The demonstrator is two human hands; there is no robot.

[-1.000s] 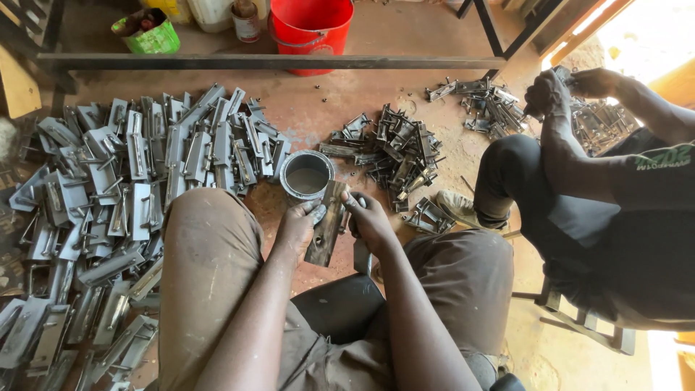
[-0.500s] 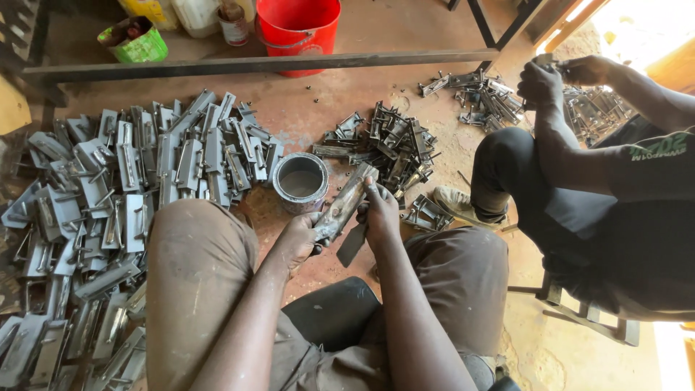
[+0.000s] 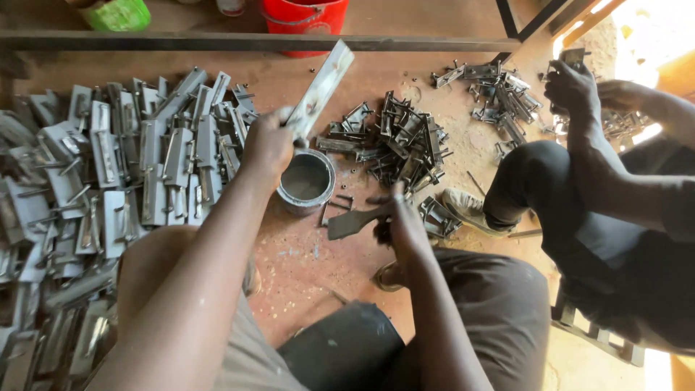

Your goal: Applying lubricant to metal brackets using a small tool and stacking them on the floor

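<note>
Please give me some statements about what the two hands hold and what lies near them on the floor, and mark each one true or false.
1. The left hand holds a flat metal strip raised above the round tin. True.
2. The right hand is empty. False: it holds a dark flat tool.
3. The red bucket stands between the person's knees. False: it stands beyond the metal bar, at the top.
4. Grey metal parts lie in rows left of the tin. True.
</note>
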